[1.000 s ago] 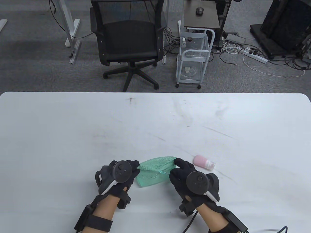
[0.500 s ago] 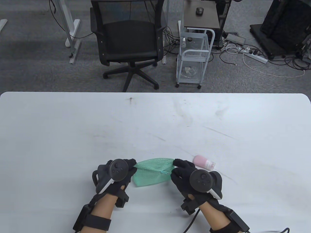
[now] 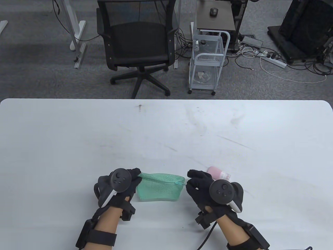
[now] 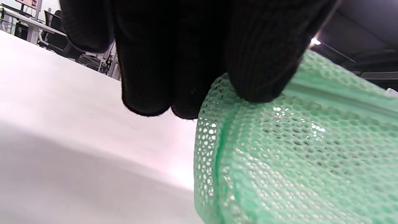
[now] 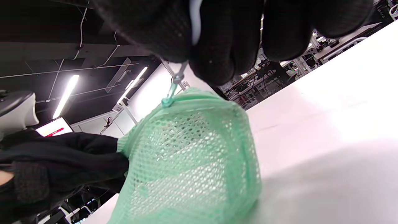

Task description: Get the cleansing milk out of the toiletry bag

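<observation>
A green mesh toiletry bag (image 3: 158, 188) lies near the table's front edge between my hands. It also shows in the left wrist view (image 4: 295, 155) and the right wrist view (image 5: 186, 161). My left hand (image 3: 135, 174) pinches the bag's left top corner, with fingers (image 4: 258, 62) on the mesh. My right hand (image 3: 187, 181) pinches the zipper pull (image 5: 174, 84) at the bag's right end. A pink cleansing milk bottle (image 3: 217, 173) with a clear cap lies on its side on the table, just behind my right hand, outside the bag.
The white table (image 3: 166, 130) stretches far beyond the bag. A black office chair (image 3: 138, 44) and a white wire cart (image 3: 208, 60) stand on the floor past the table's far edge.
My hands have moved apart, the left one leftward and the right one rightward. The zipper pull has travelled to the bag's right end and the bag's top edge is now stretched straight.
</observation>
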### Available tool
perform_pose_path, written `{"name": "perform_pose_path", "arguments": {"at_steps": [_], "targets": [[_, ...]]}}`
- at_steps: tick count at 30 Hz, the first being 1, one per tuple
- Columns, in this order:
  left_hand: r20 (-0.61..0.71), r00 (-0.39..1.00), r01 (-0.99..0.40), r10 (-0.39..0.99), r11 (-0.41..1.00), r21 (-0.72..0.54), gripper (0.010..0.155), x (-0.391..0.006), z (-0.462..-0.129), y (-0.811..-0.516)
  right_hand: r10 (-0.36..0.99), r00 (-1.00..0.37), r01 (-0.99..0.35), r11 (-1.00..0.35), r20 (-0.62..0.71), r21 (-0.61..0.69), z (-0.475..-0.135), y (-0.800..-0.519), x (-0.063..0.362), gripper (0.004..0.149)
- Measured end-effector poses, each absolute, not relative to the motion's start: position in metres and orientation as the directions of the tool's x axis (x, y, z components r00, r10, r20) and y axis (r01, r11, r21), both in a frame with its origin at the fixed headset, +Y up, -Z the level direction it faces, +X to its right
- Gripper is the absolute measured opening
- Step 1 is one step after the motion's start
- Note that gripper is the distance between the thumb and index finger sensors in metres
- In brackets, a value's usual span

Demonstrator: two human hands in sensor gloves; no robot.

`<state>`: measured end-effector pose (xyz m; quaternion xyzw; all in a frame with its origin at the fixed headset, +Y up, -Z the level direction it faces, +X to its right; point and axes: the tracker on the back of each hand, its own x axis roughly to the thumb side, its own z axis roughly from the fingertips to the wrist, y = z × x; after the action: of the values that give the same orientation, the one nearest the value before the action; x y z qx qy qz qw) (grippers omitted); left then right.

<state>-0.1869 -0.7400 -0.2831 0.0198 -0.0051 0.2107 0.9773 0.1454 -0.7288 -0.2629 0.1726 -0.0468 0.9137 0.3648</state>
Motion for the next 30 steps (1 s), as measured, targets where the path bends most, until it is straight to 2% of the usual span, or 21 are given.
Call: {"name": "perform_pose_path", "arguments": {"at_steps": [5, 9, 13, 21, 30], "targets": [[-0.003, 0.904, -0.426, 0.427, 0.902, 0.068, 0.042, -0.192, -0.283, -0.738, 0.638, -0.694, -0.675, -0.738, 0.334, 0.005, -0.267, -0.727, 0.155, 0.034], [-0.012, 0.899, -0.436, 0.438, 0.896, 0.088, 0.042, -0.195, -0.283, -0.736, 0.583, -0.755, -0.62, -0.784, 0.299, -0.035, -0.272, -0.729, 0.163, 0.034], [-0.007, 0.907, -0.419, 0.421, 0.903, 0.094, 0.042, -0.189, -0.281, -0.734, 0.581, -0.774, -0.607, -0.794, 0.252, -0.032, -0.276, -0.732, 0.166, 0.034], [0.026, 0.917, -0.398, 0.398, 0.912, 0.098, 0.042, -0.186, -0.279, -0.735, 0.53, -0.808, -0.551, -0.835, 0.257, -0.01, -0.277, -0.737, 0.164, 0.036], [0.085, 0.923, -0.384, 0.376, 0.914, 0.128, 0.042, -0.175, -0.274, -0.73, 0.49, -0.833, -0.498, -0.866, 0.259, 0.038, -0.276, -0.746, 0.151, 0.053]]}}
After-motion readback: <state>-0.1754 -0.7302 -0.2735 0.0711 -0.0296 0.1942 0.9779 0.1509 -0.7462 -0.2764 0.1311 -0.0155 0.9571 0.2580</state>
